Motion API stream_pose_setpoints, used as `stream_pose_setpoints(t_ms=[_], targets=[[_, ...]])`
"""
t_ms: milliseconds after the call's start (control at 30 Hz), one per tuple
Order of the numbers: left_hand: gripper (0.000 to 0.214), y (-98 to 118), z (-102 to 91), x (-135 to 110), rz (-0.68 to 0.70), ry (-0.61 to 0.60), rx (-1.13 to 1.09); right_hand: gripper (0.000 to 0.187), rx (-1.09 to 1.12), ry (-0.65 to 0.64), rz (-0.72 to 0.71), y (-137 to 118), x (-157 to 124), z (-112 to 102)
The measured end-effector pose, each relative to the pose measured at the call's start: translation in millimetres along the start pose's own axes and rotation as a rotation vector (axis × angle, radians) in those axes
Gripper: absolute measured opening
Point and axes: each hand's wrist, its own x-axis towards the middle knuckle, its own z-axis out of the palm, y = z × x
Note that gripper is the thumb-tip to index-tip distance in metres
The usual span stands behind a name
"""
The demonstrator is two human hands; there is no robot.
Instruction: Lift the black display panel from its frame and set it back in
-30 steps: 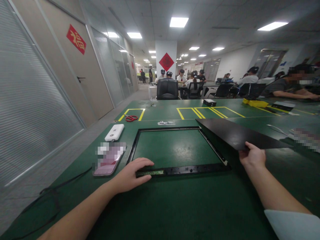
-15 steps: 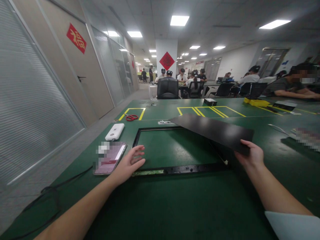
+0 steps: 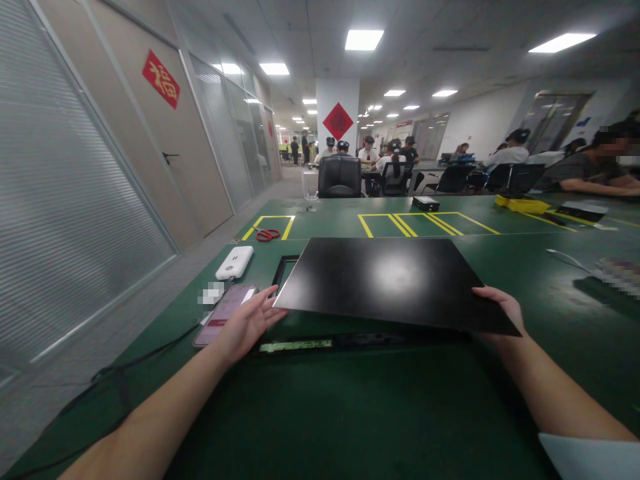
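Note:
A flat black panel (image 3: 380, 277) with a glossy sheen is held over the table, its near side tilted slightly. My right hand (image 3: 503, 313) grips its right edge, thumb on top and the other fingers hidden beneath. At the near left corner, my left hand (image 3: 254, 320) has its fingers around the panel's edge, partly under it. Below lies a thin black rectangular frame (image 3: 284, 268), mostly covered by the panel. Its near bar shows a green circuit strip (image 3: 295, 346) on the left part.
Left of the frame are a phone (image 3: 223, 320), a white power bank (image 3: 235, 263) and a black cable (image 3: 145, 357). Red-handled scissors (image 3: 267, 235) lie farther back on the green table (image 3: 350, 420). A black box (image 3: 425, 203) and a yellow tray (image 3: 523, 204) stand at the back. People sit beyond.
The panel has swung down and left, levelling over the frame. My left hand, empty before, has come to its near left corner. My right hand keeps hold of the right edge.

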Motion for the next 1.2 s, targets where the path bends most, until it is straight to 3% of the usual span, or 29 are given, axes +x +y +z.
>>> stream_pose_setpoints(t_ms=[100,267,400,533,933,1100,1200], targets=[[0.038,1,1.6,-2,-0.036,-0.024,0.078,0.026,0.004,-0.012,0.176,-1,-3,4],[0.048,-1,1.3,-4,0.000,0.015,0.135,0.033,-0.048,-0.161,0.221,3,-7,12],[0.049,-2,-1.6,-3,0.065,0.024,0.060,0.043,-0.092,-0.303,0.203,6,-7,15],[0.053,-2,-4.7,-2,0.052,0.020,0.065,0.052,-0.101,-0.338,0.111,8,-3,15],[0.081,-1,2.3,-4,0.030,0.010,0.110,0.055,-0.194,-0.287,-0.024,25,7,13],[0.080,1,6.6,-6,0.056,0.007,0.097,0.061,-0.187,-0.175,-0.042,22,9,13],[0.073,2,7.5,-7,0.069,0.033,0.083,0.072,-0.158,-0.185,-0.055,22,9,11]])
